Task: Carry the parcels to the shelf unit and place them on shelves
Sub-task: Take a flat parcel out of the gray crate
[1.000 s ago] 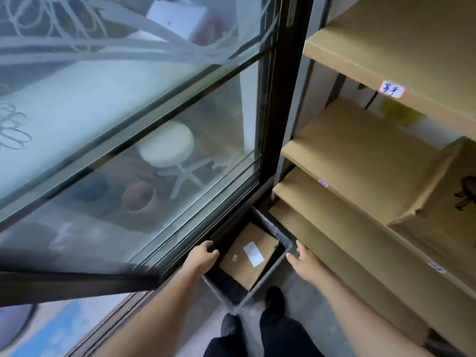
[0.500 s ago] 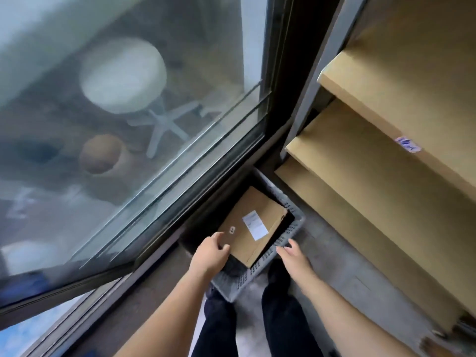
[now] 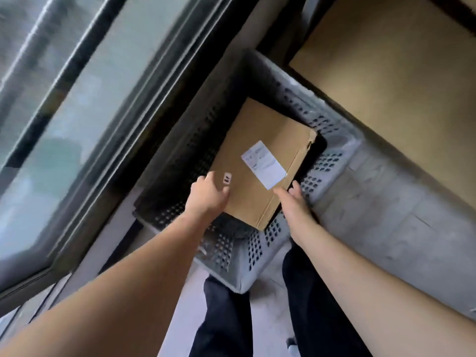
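A brown cardboard parcel (image 3: 260,161) with a white label lies tilted inside a grey perforated plastic crate (image 3: 332,161) on the floor. My left hand (image 3: 208,194) rests on the parcel's near left edge, fingers curled over it. At the parcel's near right edge my right hand (image 3: 293,199) presses against the side, fingers partly down between box and crate wall. Both hands touch the box. The shelf unit's lowest brown board (image 3: 391,81) runs along the right.
A sliding glass door with a dark frame (image 3: 144,104) fills the left side, close to the crate. Grey concrete floor (image 3: 381,228) lies between crate and shelf. My dark trouser legs (image 3: 226,318) stand just behind the crate.
I have bent lower, so crate and parcel look much bigger. Both hands went from the crate's rim to the near edges of the parcel.
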`<state>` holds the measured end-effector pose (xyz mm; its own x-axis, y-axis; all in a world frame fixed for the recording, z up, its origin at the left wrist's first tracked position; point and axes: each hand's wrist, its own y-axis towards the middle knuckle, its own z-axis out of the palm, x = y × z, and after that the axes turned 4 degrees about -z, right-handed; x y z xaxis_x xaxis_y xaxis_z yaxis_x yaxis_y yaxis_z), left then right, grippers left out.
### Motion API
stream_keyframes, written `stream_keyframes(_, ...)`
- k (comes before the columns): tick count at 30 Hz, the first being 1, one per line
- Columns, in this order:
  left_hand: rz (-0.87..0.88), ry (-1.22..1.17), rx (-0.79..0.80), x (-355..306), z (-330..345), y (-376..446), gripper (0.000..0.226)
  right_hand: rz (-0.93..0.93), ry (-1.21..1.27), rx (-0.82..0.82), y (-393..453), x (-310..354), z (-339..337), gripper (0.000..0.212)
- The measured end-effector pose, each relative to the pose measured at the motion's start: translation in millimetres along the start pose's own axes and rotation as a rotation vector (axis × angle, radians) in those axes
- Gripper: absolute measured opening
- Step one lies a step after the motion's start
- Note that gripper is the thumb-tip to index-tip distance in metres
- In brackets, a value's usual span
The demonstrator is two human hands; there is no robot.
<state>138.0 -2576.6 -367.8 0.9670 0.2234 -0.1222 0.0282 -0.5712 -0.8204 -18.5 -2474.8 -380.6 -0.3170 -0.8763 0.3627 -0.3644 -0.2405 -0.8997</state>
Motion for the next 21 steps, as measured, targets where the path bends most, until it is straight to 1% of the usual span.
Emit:
stream_keyframes(4,-0.022,-0.039,-0.041,-5.6,25.4,56.1,0.064,-0.001,0.01,-0.087,50.4,-13.1,13.4,0.094)
stream_keyframes(7,-0.032,-0.08,-0.007,-9.8,37.3,83.5,0.077,0.051,0.033,-0.093,79.9,-26.1,21.9,0.09)
stream_keyframes(11,-0.114,-0.255,0.019,-11.3,47.7,112.3,0.092,0.137,0.093,-0.074,101.1,-37.1,26.9,0.085)
stream_keyframes(12,-0.141,-0.317,0.022,-14.1,47.5,114.5,0.092,0.158,0.11,-0.073,104.9,-38.7,27.5,0.085)
stream_keyframes(13,-0.169,-0.376,0.026,-17.0,46.7,115.1,0.085,0.184,0.128,-0.068,107.4,-39.9,28.0,0.084)
stream_keyframes(14,-0.192,-0.423,0.029,-18.9,46.5,116.5,0.072,0.206,0.146,-0.058,108.7,-40.2,28.3,0.081)
stream_keyframes(16,-0.245,-0.501,0.011,-19.2,46.6,121.8,0.048,0.232,0.18,-0.044,108.4,-40.5,28.1,0.069)
stream_keyframes(18,-0.271,-0.536,0.013,-19.6,44.5,125.8,0.04,0.231,0.22,-0.041,109.9,-40.5,26.9,0.058)
stream_keyframes(21,-0.244,-0.518,0.013,-24.1,36.2,119.3,0.037,0.224,0.284,-0.026,103.0,-36.1,24.7,0.055)
